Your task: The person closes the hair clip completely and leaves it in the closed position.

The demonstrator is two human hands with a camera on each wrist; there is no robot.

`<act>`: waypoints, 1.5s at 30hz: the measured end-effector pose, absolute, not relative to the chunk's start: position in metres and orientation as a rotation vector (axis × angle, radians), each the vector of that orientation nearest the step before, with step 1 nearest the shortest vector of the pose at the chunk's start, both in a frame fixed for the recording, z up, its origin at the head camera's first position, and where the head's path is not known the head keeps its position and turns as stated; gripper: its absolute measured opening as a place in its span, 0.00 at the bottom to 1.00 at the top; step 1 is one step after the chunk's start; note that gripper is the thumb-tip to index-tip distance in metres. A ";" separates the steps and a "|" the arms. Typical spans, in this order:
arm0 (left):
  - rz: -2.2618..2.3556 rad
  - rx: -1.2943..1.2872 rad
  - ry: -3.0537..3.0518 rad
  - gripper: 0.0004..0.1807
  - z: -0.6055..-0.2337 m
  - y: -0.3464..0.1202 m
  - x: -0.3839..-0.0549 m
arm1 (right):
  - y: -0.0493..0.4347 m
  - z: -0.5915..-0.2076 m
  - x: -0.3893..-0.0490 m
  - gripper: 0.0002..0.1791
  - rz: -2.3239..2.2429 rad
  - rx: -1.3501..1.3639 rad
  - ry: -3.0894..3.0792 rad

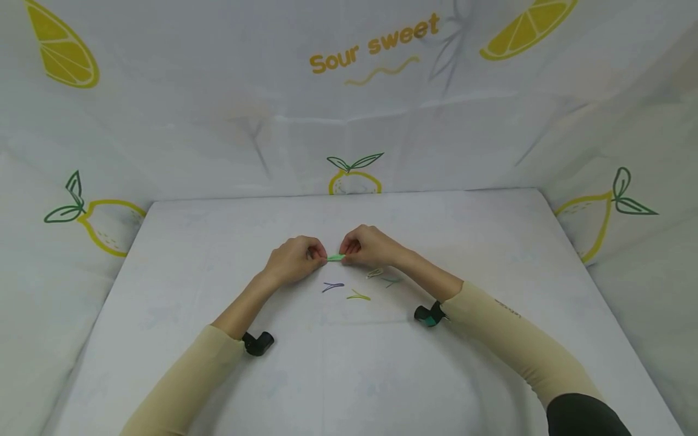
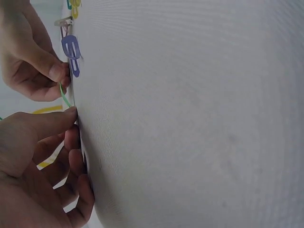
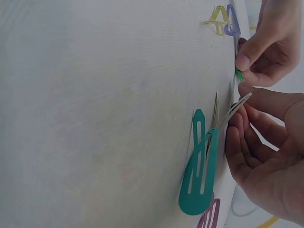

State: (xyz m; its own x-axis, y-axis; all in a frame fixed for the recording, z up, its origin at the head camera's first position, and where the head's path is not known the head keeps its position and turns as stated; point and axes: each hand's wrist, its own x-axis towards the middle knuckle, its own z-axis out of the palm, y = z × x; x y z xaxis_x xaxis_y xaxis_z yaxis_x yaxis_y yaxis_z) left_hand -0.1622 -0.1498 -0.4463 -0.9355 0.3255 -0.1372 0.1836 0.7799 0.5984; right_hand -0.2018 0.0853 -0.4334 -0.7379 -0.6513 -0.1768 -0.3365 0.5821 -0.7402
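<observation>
Between both hands is a thin green hair clip, held level close over the table. My left hand pinches its left end with thumb and fingertips. At the other end, the thumb and fingers of my right hand pinch it too. The fingers cover most of the clip, leaving a short green strip in the left wrist view. Below the right hand lie a white snap hair clip and a teal one, its parts spread apart. A purple clip and a yellow clip lie nearer the body.
A white cloth covers the table, with lemon-printed white curtain behind and at both sides. In the right wrist view a magenta clip shows at the bottom. Black wrist cameras sit under the beige sleeves.
</observation>
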 end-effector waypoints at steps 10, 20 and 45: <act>0.878 0.394 2.745 0.03 -0.446 -0.147 -0.161 | 0.086 -0.435 -0.201 0.04 -0.971 -0.782 2.400; 0.867 0.381 2.768 0.03 -0.450 -0.148 -0.160 | 0.084 -0.435 -0.200 0.04 -0.957 -0.791 2.422; 0.872 0.391 2.757 0.02 -0.448 -0.150 -0.159 | 0.087 -0.439 -0.200 0.05 -0.984 -0.825 2.422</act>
